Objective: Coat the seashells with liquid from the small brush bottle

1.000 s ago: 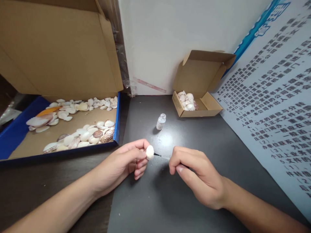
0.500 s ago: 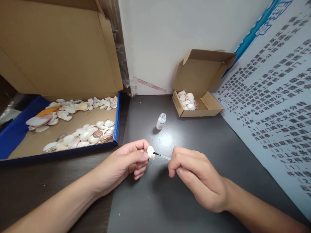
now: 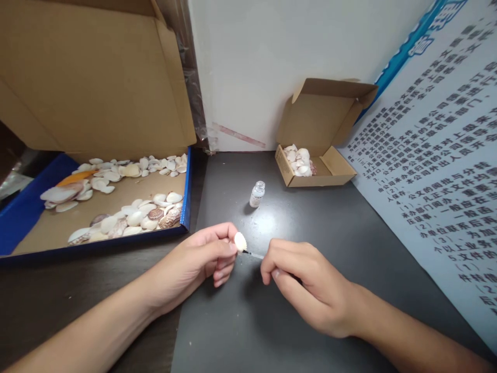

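Observation:
My left hand (image 3: 202,259) pinches a small white ribbed shell (image 3: 240,241) between thumb and fingertips, just above the dark table. My right hand (image 3: 306,285) is closed around a thin brush (image 3: 254,254) whose dark tip touches the lower edge of the shell. A small clear glass vial (image 3: 257,194), uncapped, stands upright on the table a short way beyond both hands.
A large open cardboard box (image 3: 185,197) with a blue rim lies at the left and holds several shells. A small open cardboard box (image 3: 334,171) with several shells sits at the back right. A printed poster (image 3: 438,171) leans along the right side. A white wall closes the back.
My right hand has slid left toward the shell, shortening the visible length of brush. The shell has turned a little in my left fingers.

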